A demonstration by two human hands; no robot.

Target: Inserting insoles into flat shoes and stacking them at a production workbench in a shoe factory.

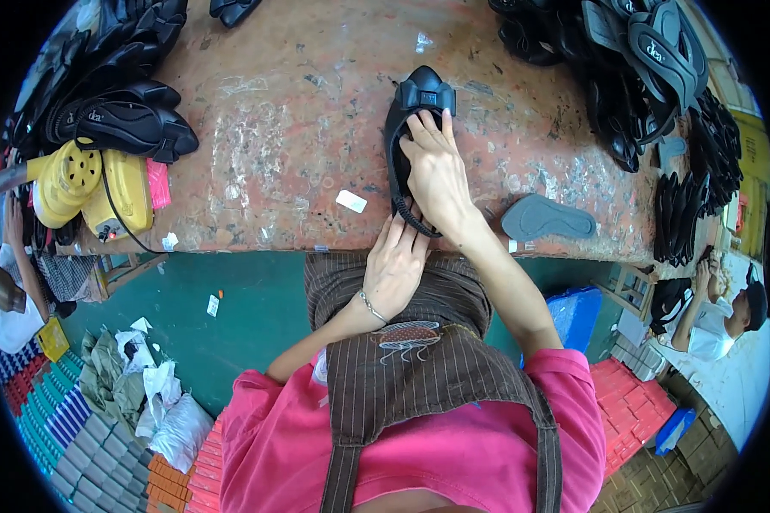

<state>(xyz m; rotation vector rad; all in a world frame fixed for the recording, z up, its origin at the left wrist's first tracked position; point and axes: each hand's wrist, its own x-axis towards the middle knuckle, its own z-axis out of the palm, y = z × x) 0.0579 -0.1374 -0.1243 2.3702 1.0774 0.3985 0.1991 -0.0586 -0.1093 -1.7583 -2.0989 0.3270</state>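
Note:
A black flat shoe [425, 90] with a bow on its toe lies on the worn table in front of me, toe pointing away. My right hand [437, 175] reaches over it from the right. Its fingers are pressed into the opening just behind the bow, with one finger along the right side. At the near end, my left hand [395, 263] holds the heel, its fingers against the elasticated back edge. The inside of the shoe is mostly covered by my right hand. A loose grey insole [547, 218] rests to the right by the table's front edge.
Black shoes [128, 120] are heaped at the left, beside a yellow device [120, 192] with a cable. More shoes [612, 111] and grey insoles [659, 51] pile up at the right. A white label [351, 201] lies left of the shoe. Another person [727, 316] sits far right.

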